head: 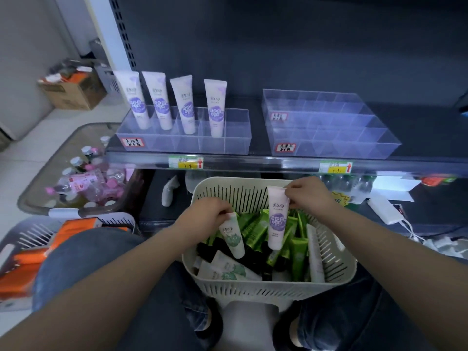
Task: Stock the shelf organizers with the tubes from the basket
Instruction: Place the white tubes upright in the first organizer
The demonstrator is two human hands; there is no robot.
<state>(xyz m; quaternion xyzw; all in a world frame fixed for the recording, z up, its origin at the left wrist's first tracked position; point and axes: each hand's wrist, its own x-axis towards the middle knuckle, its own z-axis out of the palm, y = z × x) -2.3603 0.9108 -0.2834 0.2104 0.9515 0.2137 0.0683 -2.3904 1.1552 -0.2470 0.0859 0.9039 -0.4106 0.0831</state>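
A beige slotted basket (336, 264) stands in front of my knees, holding several green, white and dark tubes. My left hand (210, 214) pinches the top of a white tube with a green label (234, 239) over the basket. My right hand (309, 193) pinches the crimped end of a pink tube with a purple label (277, 219), which hangs cap down above the basket. On the shelf, the left clear organizer (235, 138) holds several upright pink-and-purple tubes (186, 107). The right clear organizer (354, 127) has nothing in its compartments.
The dark shelf edge (278, 163) carries yellow price tags just above the basket. A grey bin of pink-capped bottles (86, 183) sits at left, with orange packs (38, 252) in a crate below it. A cardboard box (73, 89) stands on the floor beyond.
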